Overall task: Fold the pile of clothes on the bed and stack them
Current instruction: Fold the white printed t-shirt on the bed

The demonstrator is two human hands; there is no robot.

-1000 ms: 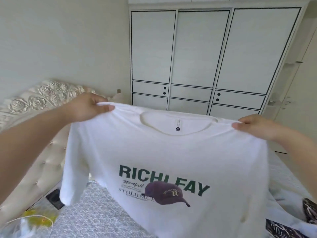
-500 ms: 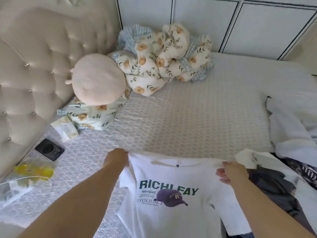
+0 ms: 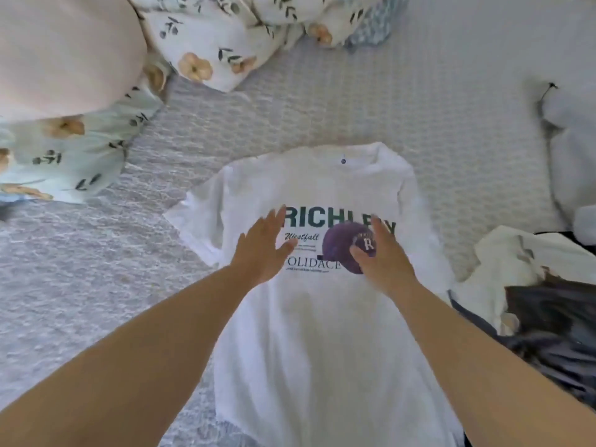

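On bed (image 3: 322, 108) | one white T-shirt (image 3: 322, 333) | two flat hands: left hand (image 3: 263, 250), right hand (image 3: 382, 256)

White T-shirt (image 3: 322, 317) flat on bed (image 3: 451, 108), both hands above

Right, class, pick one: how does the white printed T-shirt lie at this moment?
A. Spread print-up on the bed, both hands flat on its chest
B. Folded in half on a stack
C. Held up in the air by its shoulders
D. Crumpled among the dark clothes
A: the white T-shirt lies spread print-up on the bed, with the left hand and right hand resting on its chest, fingers straight.
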